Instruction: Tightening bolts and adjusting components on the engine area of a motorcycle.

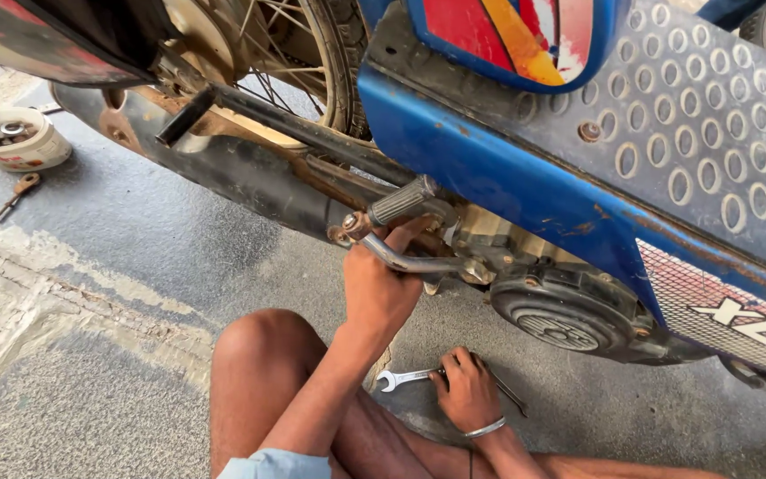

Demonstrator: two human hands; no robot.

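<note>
Here, head view, the person sits on the concrete floor [117,293] beside a blue motorbike [525,177], one bare knee [263,341] raised. The left hand [381,284] is up at the engine, closed around the bent metal kick lever [410,263], just below its ribbed rubber footpeg [401,200]. The right hand [465,390] is down on the floor, fingers curled over a spanner [403,378]; the open-jaw end of the spanner sticks out to the left of the hand and lies flat on the floor. A thin dark rod pokes out on the hand's other side; cannot tell whether it is a second tool. A metal bangle [486,429] sits on the right wrist.

The round black engine cover [565,315] is just right of the lever. The dark exhaust pipe [223,160] runs left under the spoked rear wheel [299,53]. Well apart, at far left, a white bowl [15,142] holds small metal parts, with a rusty tool [18,192] lying on the floor near it.
</note>
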